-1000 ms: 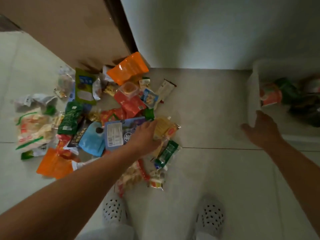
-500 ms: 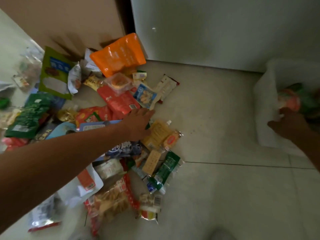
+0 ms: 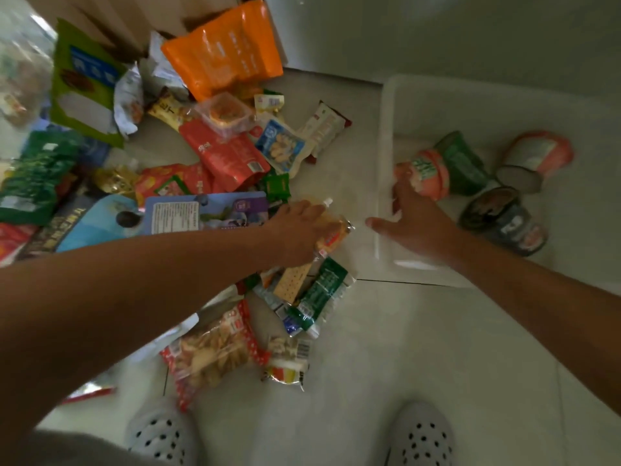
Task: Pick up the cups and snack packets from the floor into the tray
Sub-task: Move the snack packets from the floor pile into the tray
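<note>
A heap of snack packets lies on the tiled floor at left and centre. My left hand is closed over a yellow snack packet at the heap's right edge. A white plastic tray stands on the floor at right. In it lie a pink-and-green cup, a green cup, a pink cup and a dark cup, all on their sides. My right hand grips the tray's left wall, thumb outside and fingers inside, beside the pink-and-green cup.
Also in the heap are a big orange pouch, a red pouch, a blue card packet, a green sachet and a red dotted bag. My two white clogs stand at the bottom. A wall rises behind.
My left hand moved from the blue card packet right onto the yellow packet. My right hand shifted along the tray's left wall, and the tray now sits closer to the heap.
</note>
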